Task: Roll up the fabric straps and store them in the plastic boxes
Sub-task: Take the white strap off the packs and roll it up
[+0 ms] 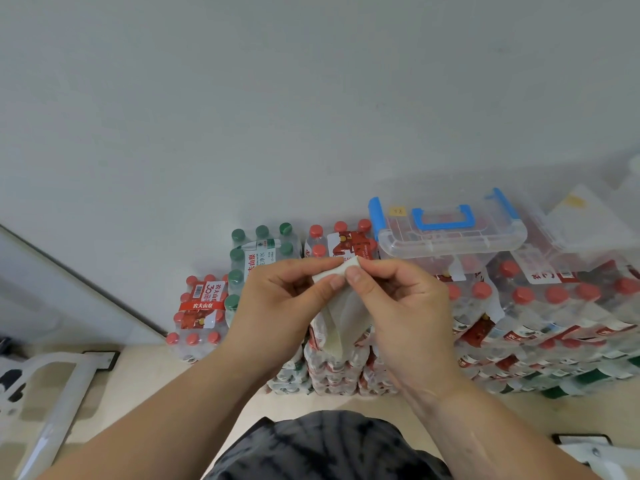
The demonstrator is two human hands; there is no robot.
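Note:
A white fabric strap (341, 318) hangs between my hands at the centre of the view. My left hand (277, 303) pinches its upper end between thumb and fingers. My right hand (401, 306) pinches the same folded top end from the right, thumb and forefinger meeting at the strap's tip. The strap's loose length drops below my hands in two folds. A clear plastic box with blue latches and a blue handle (450, 233) stands closed on stacked water bottle packs, just beyond my right hand. A second clear plastic box (588, 220) sits at the far right.
Shrink-wrapped packs of water bottles with red caps (554, 306) and green caps (259, 251) are stacked against the grey wall. A white metal frame (52, 403) lies on the floor at the left. My dark patterned clothing (329, 448) fills the bottom centre.

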